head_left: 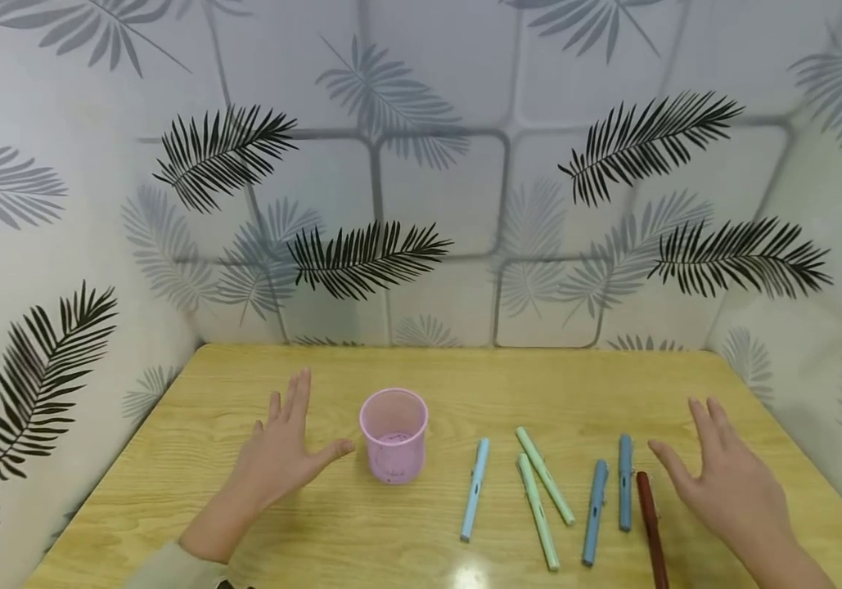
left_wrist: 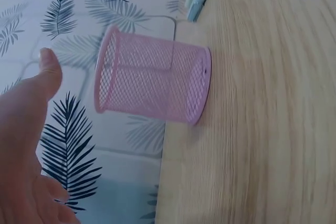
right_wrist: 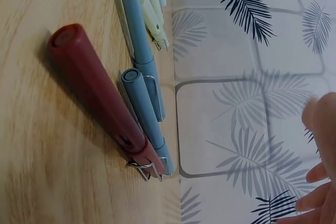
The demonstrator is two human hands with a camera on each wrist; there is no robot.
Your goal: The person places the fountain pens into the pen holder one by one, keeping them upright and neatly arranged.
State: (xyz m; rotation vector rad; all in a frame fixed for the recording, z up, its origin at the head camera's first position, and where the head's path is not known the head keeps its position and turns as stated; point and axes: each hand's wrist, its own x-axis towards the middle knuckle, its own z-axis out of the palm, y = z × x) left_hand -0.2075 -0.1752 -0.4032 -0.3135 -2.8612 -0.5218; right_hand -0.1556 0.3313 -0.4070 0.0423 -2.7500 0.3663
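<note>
A pink mesh cup (head_left: 395, 458) (left_wrist: 152, 74) stands upright on the table. Left of it my left hand (head_left: 273, 462) (left_wrist: 26, 145) hovers with fingers spread, thumb towards the cup, touching nothing. To the cup's right lie a light blue pen (head_left: 475, 489), two light green pens (head_left: 546, 476) (head_left: 538, 512), two darker blue pens (head_left: 594, 513) (head_left: 625, 483) and a dark red pen (head_left: 652, 528) (right_wrist: 100, 85). My right hand (head_left: 733, 491) (right_wrist: 320, 166) is held just right of the red pen, fingers apart and holding nothing.
The wooden table (head_left: 244, 540) ends at the back against a wall covering (head_left: 435, 196) with printed leaves and rounded squares. Similar leaf-patterned sides (head_left: 23, 262) flank the table at left and right.
</note>
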